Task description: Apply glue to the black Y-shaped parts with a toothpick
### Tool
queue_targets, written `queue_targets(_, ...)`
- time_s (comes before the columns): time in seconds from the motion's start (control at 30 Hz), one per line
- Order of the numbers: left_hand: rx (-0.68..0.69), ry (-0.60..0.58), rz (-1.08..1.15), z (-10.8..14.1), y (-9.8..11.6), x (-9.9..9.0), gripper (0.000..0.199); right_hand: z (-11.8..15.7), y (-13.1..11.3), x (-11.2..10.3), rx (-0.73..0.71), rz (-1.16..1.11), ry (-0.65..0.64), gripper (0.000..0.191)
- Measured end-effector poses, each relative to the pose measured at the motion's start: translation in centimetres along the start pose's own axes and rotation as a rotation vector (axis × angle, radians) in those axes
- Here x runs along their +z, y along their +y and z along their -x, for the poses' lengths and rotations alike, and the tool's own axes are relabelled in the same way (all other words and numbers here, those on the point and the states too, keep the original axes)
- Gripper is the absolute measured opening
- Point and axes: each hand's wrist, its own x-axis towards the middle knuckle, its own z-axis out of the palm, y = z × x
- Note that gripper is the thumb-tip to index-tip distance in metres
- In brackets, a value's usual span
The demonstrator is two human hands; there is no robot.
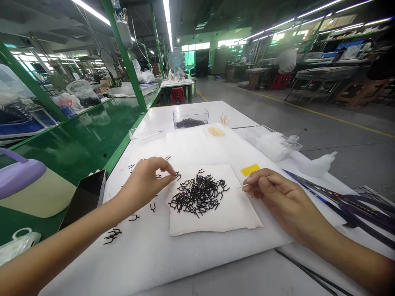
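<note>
My left hand (pixel 151 176) is closed in a pinch at the left edge of a white paper sheet (pixel 216 225), with a small black fork-shaped part (pixel 178 176) at its fingertips. On the sheet lies a heap of similar black fork-shaped parts (pixel 200 191). To the right of the heap, my right hand (pixel 274 191) grips a thin wooden toothpick (pixel 242 186), its tip pointing left toward the heap. More loose black parts (pixel 112 235) are scattered on the white surface left of the sheet, some of them behind my left arm.
A clear box (pixel 190 119) of black pieces stands at the back, near a bundle of toothpicks (pixel 216 131). A yellow sticky note (pixel 250 169) lies by my right hand. Purple-handled scissors (pixel 358 209) are at right; a phone (pixel 84 197) rests at left.
</note>
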Motion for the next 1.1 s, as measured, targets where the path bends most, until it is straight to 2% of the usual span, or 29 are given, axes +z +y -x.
queue_targets(0.13, -0.051, -0.022, -0.102, 0.9, -2.8, 0.0, 0.015, -0.1, -0.2, 0.1, -0.003, -0.007, 0.013, 0.026)
queue_targets(0.33, -0.003, -0.047, -0.202, 1.7, -3.7, -0.8, 0.017, -0.1, -0.1, 0.2, -0.006, -0.005, 0.031, 0.028)
queue_targets(0.53, 0.019, -0.046, -0.230, 1.8, -2.9, -1.9, 0.019, -0.1, 0.1, 0.0, -0.001, -0.016, 0.034, 0.028)
queue_targets(0.63, 0.063, -0.057, -0.201, 0.8, -1.6, -1.1, 0.019, -0.1, 0.1, 0.0, 0.004, -0.034, 0.045, 0.028)
queue_targets(0.8, 0.155, -0.149, -0.164, -1.4, 0.3, 1.0, 0.015, 0.0, 0.0, 0.1, 0.016, -0.047, 0.052, 0.029)
queue_targets(0.93, 0.176, -0.222, -0.174, -2.4, 0.4, 1.7, 0.013, 0.1, -0.2, 0.1, 0.020, -0.041, 0.055, 0.031)
queue_targets(1.1, 0.194, -0.278, -0.188, -2.6, 0.0, 1.6, 0.017, -0.1, -0.2, 0.2, 0.021, -0.037, 0.054, 0.031)
